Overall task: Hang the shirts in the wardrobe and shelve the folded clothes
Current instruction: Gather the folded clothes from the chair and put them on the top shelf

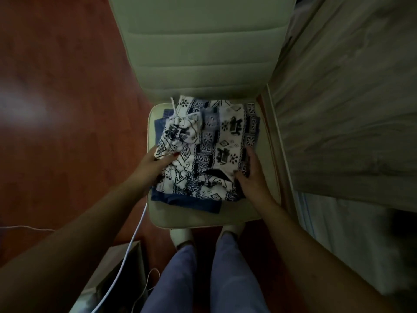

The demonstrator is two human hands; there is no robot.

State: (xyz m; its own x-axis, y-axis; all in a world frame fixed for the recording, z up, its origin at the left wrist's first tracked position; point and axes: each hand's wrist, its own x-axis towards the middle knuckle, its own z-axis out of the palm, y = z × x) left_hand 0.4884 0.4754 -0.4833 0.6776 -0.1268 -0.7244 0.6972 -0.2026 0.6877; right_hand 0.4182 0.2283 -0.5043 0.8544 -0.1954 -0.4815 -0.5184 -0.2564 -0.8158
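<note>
The chair (203,53) back runs off the top edge. The patterned cloth (209,145) hides most of the blue cloth (191,203) beneath and the left hand (153,166) fingertips. Right hand (252,175) fingers slip under the stack, grip unclear.

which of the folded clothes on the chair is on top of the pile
The white garment with the dark blue print is on top, with the left hand and right hand at its sides. The plain blue garment lies beneath it.

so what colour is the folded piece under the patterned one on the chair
Blue, plain; the folded piece shows best in the head view, peeking out beneath the patterned garment.
</note>
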